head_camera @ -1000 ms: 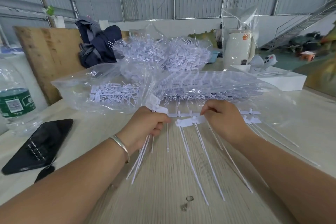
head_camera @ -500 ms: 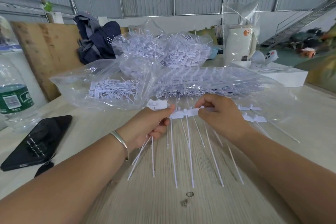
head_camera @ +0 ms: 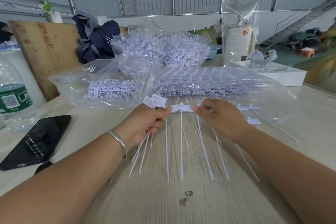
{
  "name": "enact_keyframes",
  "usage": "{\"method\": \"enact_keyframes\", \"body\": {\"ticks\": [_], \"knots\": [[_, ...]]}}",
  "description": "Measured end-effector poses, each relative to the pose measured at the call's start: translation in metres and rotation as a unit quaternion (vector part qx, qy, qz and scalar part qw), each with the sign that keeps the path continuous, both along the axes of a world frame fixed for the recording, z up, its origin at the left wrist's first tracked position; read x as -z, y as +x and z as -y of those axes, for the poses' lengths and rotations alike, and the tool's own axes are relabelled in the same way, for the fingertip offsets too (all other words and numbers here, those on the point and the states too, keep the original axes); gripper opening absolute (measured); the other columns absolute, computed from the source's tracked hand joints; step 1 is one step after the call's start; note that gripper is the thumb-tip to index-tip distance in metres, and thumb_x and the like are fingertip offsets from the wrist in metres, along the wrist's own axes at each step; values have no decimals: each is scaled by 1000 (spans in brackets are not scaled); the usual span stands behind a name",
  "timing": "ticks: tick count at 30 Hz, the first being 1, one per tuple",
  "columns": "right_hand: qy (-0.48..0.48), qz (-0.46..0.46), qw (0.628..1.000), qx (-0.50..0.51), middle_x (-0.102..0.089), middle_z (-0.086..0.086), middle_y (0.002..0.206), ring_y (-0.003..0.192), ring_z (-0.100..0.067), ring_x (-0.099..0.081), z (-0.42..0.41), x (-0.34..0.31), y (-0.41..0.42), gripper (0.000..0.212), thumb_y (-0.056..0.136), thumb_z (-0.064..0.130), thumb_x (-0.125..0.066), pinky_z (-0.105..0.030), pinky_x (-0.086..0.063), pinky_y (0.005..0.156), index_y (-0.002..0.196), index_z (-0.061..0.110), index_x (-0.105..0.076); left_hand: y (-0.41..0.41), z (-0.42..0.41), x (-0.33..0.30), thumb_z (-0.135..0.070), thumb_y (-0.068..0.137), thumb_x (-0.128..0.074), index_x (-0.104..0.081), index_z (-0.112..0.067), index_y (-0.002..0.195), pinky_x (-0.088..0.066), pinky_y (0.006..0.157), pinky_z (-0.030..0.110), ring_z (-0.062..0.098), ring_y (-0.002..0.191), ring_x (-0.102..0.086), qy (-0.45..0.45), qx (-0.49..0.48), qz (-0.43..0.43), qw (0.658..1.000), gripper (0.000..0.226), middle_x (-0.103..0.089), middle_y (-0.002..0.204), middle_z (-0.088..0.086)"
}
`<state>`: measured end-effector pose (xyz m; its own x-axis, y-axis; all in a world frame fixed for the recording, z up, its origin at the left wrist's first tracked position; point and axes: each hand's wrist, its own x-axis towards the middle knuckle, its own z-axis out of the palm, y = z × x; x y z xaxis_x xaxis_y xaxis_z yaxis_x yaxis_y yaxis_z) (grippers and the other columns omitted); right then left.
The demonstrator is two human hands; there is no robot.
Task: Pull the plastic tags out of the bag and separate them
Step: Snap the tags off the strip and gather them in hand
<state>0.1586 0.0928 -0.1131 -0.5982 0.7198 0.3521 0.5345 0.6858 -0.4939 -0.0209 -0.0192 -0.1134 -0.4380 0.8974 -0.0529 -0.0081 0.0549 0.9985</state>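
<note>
A strip of joined white plastic tags (head_camera: pixel 181 108) hangs between my two hands above the wooden table (head_camera: pixel 163 196), its thin tails pointing down toward me. My left hand (head_camera: pixel 147 122) pinches the strip's left end and also grips a small bundle of loose tags (head_camera: pixel 154 101) whose tails stick out below the palm. My right hand (head_camera: pixel 218 120) pinches the strip's right end. Behind my hands lies the clear plastic bag (head_camera: pixel 209 82) full of tag strips. More tags (head_camera: pixel 249 108) trail out of the bag's mouth to the right.
A second clear bag with loose tags (head_camera: pixel 109 89) lies left of centre, and a heap of tags (head_camera: pixel 160 52) sits behind. A black phone (head_camera: pixel 36 142) and a water bottle (head_camera: pixel 12 96) stand at the left. A white box (head_camera: pixel 280 74) sits at the right.
Both hands have lifted the strip off the table and drawn it toward me, out of the bag's mouth. The tails now hang free instead of lying flat.
</note>
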Motion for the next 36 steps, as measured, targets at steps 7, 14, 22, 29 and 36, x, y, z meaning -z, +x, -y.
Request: {"method": "enact_keyframes", "body": {"ticks": [7, 14, 22, 29, 36], "knots": [[-140, -132, 979, -66, -45, 0, 65, 57, -9, -41, 7, -4, -2, 62, 86, 54, -57, -29, -31, 63, 83, -8, -55, 5, 5, -9, -24, 84, -66, -48, -13, 68, -15, 33, 13, 0, 33, -23, 26, 96, 44, 994, 26, -40, 43, -9], [-218, -167, 941, -199, -54, -1, 71, 67, -8, -46, 21, -11, 2, 44, 75, 51, -58, -19, -38, 66, 75, 8, -66, 5, 6, -4, -27, 75, -76, -59, -15, 68, -19, 31, 11, 0, 33, -26, 24, 201, 113, 973, 22, -44, 59, -5], [-190, -174, 945, -202, -42, 16, 54, 55, -1, -39, 22, -3, -6, 40, 76, 57, -55, -18, -31, 59, 62, 19, -60, 11, 4, -8, -26, 78, -72, -71, -17, 76, -17, 32, 11, 0, 36, -27, 50, 235, 151, 959, 9, -60, 74, -1], [-85, -157, 973, -145, -33, 11, 53, 49, -4, -30, 15, -2, -3, 47, 84, 46, -65, -14, -25, 47, 65, 7, -48, 4, -1, -4, -22, 92, -59, -53, -15, 76, -16, 33, 13, 5, 34, -26, -26, 47, 43, 998, 18, -54, 57, 0], [-68, -149, 977, -136, -40, 11, 54, 50, -6, -35, 14, -1, -4, 34, 86, 44, -65, -21, -28, 52, 71, 15, -58, 1, -2, -1, 0, 83, -66, -60, -17, 73, -18, 33, 14, 4, 38, -25, -41, 73, -23, 996, 21, -40, 49, -7]]}}
